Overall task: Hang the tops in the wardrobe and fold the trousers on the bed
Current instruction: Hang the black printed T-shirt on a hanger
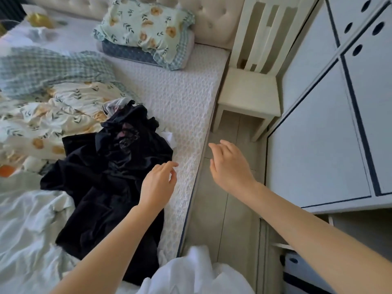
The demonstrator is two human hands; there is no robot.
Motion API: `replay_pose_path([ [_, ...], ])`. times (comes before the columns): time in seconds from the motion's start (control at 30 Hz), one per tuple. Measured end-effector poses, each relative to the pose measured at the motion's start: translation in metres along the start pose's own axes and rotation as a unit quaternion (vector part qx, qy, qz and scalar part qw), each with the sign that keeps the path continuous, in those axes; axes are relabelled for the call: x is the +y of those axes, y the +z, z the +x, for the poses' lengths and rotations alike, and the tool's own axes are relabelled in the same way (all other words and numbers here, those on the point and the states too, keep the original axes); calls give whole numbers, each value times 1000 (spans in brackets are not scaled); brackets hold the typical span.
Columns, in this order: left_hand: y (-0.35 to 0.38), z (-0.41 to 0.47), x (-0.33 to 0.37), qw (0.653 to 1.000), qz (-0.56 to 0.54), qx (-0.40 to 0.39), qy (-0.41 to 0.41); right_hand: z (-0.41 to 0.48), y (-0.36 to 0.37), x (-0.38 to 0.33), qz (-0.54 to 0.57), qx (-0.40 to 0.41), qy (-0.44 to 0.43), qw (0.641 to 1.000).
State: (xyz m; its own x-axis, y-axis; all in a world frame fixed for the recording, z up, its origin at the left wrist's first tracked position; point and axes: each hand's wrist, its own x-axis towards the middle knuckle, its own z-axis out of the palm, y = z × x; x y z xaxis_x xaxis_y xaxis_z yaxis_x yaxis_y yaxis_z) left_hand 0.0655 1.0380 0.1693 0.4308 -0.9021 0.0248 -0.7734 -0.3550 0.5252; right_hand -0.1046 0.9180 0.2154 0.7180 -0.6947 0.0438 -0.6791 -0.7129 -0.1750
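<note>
Far left: rumpled white sheet [25, 219] along the near part of the bed; above it a crumpled cream duvet printed with orange flowers and dark leaves [48, 124], with a blue-and-white checked cover [48, 71] bunched behind it.

Centre-left: heap of black garments [106, 177], tangled, lying on the white textured mattress [180, 92] near its right edge. Cannot tell tops from trousers in the heap. A bit of pale fabric with a dark stripe [114, 106] pokes out at its far end; a small white scrap [170, 137] shows at its right side.

Head of bed: floral pillow with checked border [146, 28] stacked on a dark blue pillow [125, 53], against a cream tufted headboard [214, 20].

Centre: left hand [158, 185], palm down, fingers loosely curled and slightly parted, holding nothing; it hovers over the right edge of the black heap and the bare mattress. Contact with the cloth cannot be told.

Right of centre: right hand [230, 166], empty, fingers loosely spread and half bent, over the pale tiled floor [216, 219] just off the mattress edge.

Beyond it: cream wooden chair with slatted back [250, 92] between bed and wardrobe.

Far right: white wardrobe with dark blue trim lines and round finger holes [318, 134], upper doors closed.

Bottom centre: white cloth [191, 272] close to camera, blurred.
</note>
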Motion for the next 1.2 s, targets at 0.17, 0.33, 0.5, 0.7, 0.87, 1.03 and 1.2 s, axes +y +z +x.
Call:
replay_pose_path([
  [0.17, 7, 30, -32, 998, 18, -15, -52, 46, 34, 2, -1, -57, -38, 998],
  [0.33, 25, 69, -49, 993, 20, -16, -116, 101, 61, 19, -1, -101, -82, 992],
  [0.5, 48, 111, -58, 982, 19, -15, -189, 163, 84, 42, -11, -156, -132, 979],
  [0.7, 69, 153, -84, 958, 20, -32, -283, 232, 109, 58, -9, -208, -186, 960],
  [0.87, 74, 179, -121, 942, 14, -49, -332, 281, 137, 54, 7, -240, -199, 950],
  [1.03, 72, 208, -176, 928, 6, -55, -367, 327, 171, 35, 7, -267, -203, 942],
  [1.2, 66, 248, -242, 926, 15, -54, -372, 375, 211, 5, 4, -292, -205, 934],
])
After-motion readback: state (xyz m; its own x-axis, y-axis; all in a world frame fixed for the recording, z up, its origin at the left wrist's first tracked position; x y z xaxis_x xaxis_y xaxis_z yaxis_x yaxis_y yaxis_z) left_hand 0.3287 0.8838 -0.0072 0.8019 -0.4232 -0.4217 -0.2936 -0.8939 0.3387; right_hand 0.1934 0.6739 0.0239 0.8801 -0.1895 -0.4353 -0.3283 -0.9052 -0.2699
